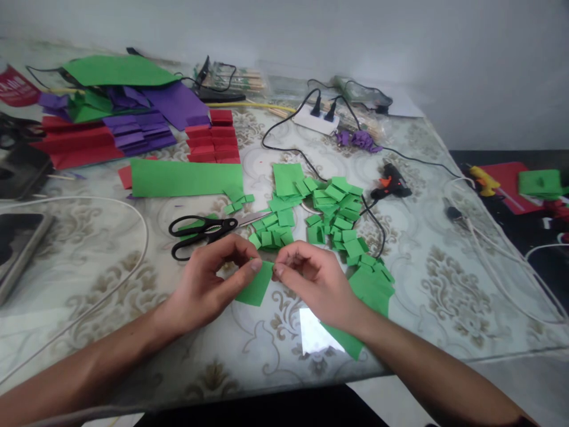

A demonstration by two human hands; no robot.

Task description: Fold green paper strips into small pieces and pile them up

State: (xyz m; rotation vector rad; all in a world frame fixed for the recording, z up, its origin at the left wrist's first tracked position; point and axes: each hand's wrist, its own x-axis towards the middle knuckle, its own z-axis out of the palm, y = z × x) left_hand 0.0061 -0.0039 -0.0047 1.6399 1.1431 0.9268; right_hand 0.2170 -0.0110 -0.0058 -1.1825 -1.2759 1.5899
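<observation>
Near the front of the table, a small green paper piece [258, 287] is pinched between the thumb and fingers of my left hand [217, 279]. My right hand [313, 281] has its fingertips closed on the upper right corner of the same piece. Just behind my left hand lie black-handled scissors [202, 228], their blades pointing right. Beyond my hands spreads a pile of small cut and folded green paper pieces [335, 198]. A larger green sheet [368, 290] lies partly under my right forearm.
A long green strip [186, 179] and red folded paper [84, 142] lie at the left. A white power strip [316, 120] with black cords stands at the back. A black glue gun [393, 182] rests at right. A phone [22, 249] sits at the left edge.
</observation>
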